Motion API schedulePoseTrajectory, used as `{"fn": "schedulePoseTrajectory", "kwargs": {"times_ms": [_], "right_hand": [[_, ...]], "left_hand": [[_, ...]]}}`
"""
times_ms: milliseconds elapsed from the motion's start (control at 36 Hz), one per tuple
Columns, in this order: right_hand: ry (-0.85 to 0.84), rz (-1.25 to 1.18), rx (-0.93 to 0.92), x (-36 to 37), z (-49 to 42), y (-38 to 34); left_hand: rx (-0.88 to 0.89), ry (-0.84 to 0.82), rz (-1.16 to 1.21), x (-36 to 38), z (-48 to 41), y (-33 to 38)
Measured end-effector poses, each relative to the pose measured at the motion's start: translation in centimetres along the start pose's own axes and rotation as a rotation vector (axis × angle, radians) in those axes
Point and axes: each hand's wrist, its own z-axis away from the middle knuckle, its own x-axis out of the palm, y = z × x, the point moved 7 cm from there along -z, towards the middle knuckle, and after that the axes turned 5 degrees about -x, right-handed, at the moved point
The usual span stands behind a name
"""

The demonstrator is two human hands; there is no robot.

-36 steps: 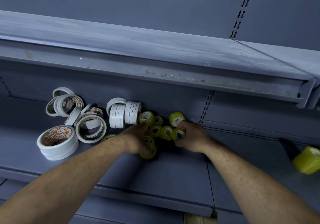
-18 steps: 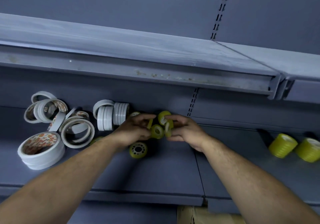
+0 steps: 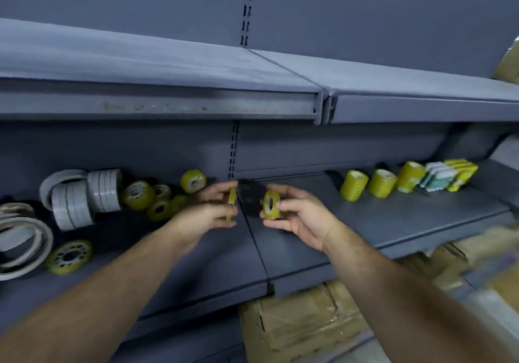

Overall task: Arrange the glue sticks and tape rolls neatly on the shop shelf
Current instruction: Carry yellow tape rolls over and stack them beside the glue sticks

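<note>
My left hand grips a thin yellow tape roll seen edge-on, just above the grey shelf. Just right of it, my right hand holds a second small yellow tape roll between thumb and fingers, its hole facing me. Both rolls are lifted off the shelf near the seam between two shelf panels. Several loose yellow rolls lie to the left by the back wall. Three stacks of yellow rolls stand in a row at the right.
White tape rolls stand and lie at the far left, with a flat yellow roll near the front edge. Packaged items sit right of the yellow stacks. An upper shelf overhangs. Cardboard boxes sit below.
Both hands lifted a yellow roll each out of the loose pile and moved right, apart from one another. The view swung right, showing more stacks and packages.
</note>
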Motion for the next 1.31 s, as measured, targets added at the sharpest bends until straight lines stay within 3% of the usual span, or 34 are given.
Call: {"fn": "schedulePoseTrajectory", "kwargs": {"times_ms": [194,639,778,1111,1306], "right_hand": [[0.187,-0.004,-0.048,-9.4,4.8,-1.1],[0.344,0.184,-0.082,-32.0,13.7,-5.8],[0.313,0.212,-0.1,-35.0,12.3,-6.8],[0.203,0.316,-0.116,-34.3,3.2,-9.2],[0.183,0.77,-0.227,-33.2,-2.5,-11.2]], "left_hand": [[0.044,-0.018,-0.264,8.6,-1.4,0.5],[0.204,0.079,-0.612,31.2,-6.7,0.5],[0.186,0.143,-0.691,32.5,-9.6,0.9],[0.206,0.262,-0.595,27.8,-17.0,3.3],[0.166,0.35,-0.604,24.7,-17.9,2.9]]}}
